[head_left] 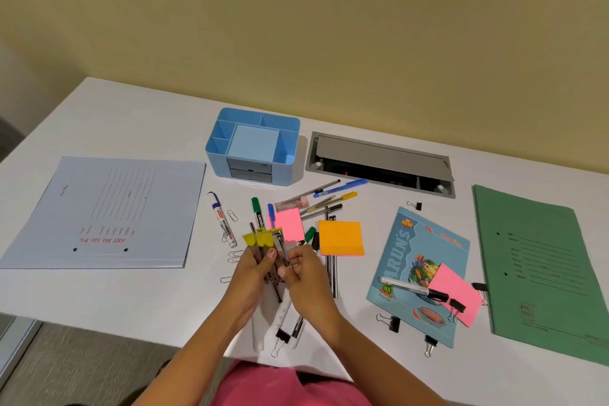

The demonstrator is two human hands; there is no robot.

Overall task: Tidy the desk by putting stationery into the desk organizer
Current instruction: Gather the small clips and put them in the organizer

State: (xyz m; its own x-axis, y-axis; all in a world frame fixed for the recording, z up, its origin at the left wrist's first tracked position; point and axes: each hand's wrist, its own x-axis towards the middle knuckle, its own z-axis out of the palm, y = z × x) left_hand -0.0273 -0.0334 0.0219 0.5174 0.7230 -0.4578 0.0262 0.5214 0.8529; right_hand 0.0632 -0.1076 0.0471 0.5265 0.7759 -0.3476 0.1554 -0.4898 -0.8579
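The blue desk organizer (pixel 253 145) stands at the back middle of the white desk (pixel 131 290), its compartments holding nothing that I can see. My left hand (pixel 253 277) grips a bundle of pens (pixel 263 239) with yellow caps, tips pointing away from me. My right hand (pixel 304 273) touches the same bundle from the right, fingers pinched on one of its pens. Loose pens (pixel 333 196), a white marker (pixel 222 219), a green marker (pixel 257 211), pink sticky notes (pixel 290 224) and orange sticky notes (pixel 341 237) lie between my hands and the organizer.
A pale blue file (pixel 99 211) lies at the left, a green folder (pixel 543 273) at the right, a blue notebook (pixel 418 273) with a marker and pink note between. Binder clips (pixel 390 321) and paper clips (pixel 234 255) are scattered. A grey cable tray (pixel 379 163) sits behind.
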